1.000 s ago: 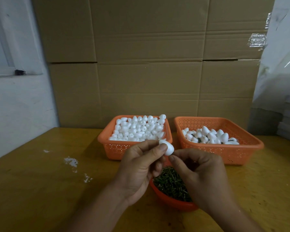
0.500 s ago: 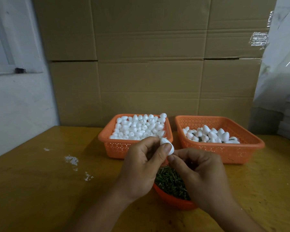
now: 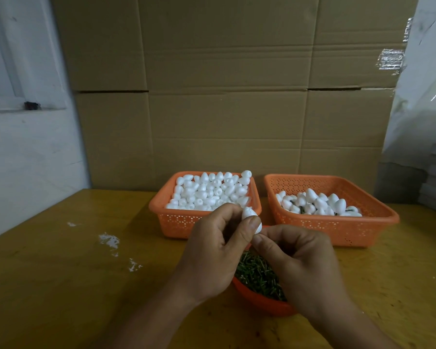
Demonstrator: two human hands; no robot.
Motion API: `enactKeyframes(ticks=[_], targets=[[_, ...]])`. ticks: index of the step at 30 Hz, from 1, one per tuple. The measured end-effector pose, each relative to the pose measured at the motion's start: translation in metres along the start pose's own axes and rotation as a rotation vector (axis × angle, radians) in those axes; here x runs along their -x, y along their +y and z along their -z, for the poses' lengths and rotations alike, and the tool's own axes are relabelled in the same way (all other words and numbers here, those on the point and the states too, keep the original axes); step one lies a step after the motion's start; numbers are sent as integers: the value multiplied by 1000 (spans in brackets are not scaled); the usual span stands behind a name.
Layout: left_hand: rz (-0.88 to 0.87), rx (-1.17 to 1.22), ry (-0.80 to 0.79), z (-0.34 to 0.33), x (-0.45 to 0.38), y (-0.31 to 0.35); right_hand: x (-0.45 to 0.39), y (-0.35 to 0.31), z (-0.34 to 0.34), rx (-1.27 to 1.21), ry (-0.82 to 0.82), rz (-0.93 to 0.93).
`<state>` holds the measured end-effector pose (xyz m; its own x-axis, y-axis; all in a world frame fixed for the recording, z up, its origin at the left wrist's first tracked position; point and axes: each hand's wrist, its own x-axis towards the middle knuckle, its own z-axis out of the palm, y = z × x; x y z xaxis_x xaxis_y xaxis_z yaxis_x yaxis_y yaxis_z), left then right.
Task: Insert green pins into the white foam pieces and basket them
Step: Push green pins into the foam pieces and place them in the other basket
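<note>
My left hand [image 3: 212, 250] pinches a white egg-shaped foam piece [image 3: 249, 214] between thumb and fingers, just above the table. My right hand [image 3: 302, 268] has its curled thumb and forefinger tips pressed against the foam's lower end; a pin between them is hidden. Under both hands sits an orange bowl [image 3: 259, 302] full of green pins [image 3: 256, 273]. Behind, the left orange basket [image 3: 179, 220] is heaped with plain foam pieces. The right orange basket [image 3: 337, 226] holds several foam pieces with green pins showing among them.
The wooden table [image 3: 61, 285] carries white foam crumbs [image 3: 110, 240] to the left of my hands. A wall of cardboard boxes [image 3: 224, 96] stands right behind the baskets. A white wall is at the left, and plastic-wrapped stacks [image 3: 428, 122] stand at the right.
Both hands stay together over the bowl; the foam piece has turned slightly in my left fingers, and my right fingertips have closed in against its lower end.
</note>
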<state>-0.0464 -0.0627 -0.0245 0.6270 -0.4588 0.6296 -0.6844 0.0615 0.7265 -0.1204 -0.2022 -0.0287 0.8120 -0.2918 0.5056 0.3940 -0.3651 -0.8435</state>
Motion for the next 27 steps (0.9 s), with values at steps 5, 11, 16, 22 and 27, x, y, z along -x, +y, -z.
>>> enactKeyframes(ticks=[5,11,16,22,27], targets=[[-8,-6,-7,1,-1,2,1,-1,-1,-15,-2,3],[19,15,-60,9,-4,2,1,0,-3,-42,-18,4],[24,75,-65,9,-5,0,2,-4,-3,-56,-36,7],[67,159,-104,8,-3,-2,-5,-4,4,-56,35,-43],[49,-2,-44,2,0,-8,-36,9,30,191,158,-119]])
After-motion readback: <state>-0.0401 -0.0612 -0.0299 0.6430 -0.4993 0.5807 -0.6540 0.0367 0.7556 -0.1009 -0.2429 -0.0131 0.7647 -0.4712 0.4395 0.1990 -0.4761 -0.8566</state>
